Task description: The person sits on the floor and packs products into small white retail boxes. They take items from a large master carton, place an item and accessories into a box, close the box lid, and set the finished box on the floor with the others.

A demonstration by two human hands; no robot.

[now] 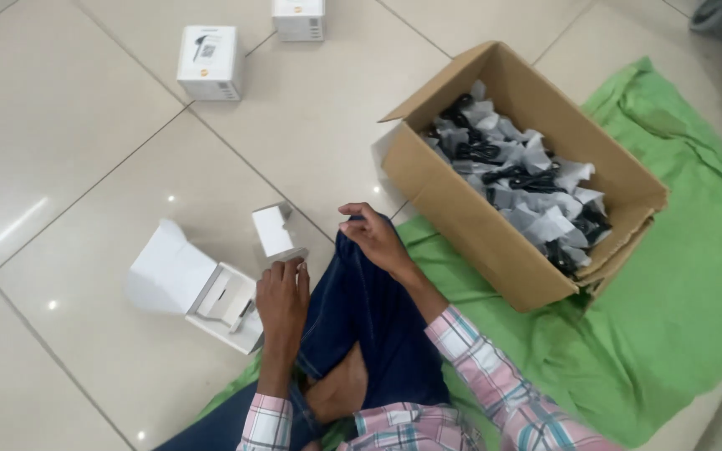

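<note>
Head view: left hand (282,296) grasps open white box (211,292); right hand (375,236) released beside brown carton (470,225).

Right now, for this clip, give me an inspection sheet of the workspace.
Surface: glossy tiled floor, green cloth under the seated person.
Job's things: open white box, lid flaps up, on the floor.
Clutter: cardboard carton of wrapped black items; two closed white boxes.
Grips: left hand at the open box; right hand on the knee, its fingers curled; contents unclear.
Cables: black cords inside carton.
Surroundings: nothing seen.
</note>
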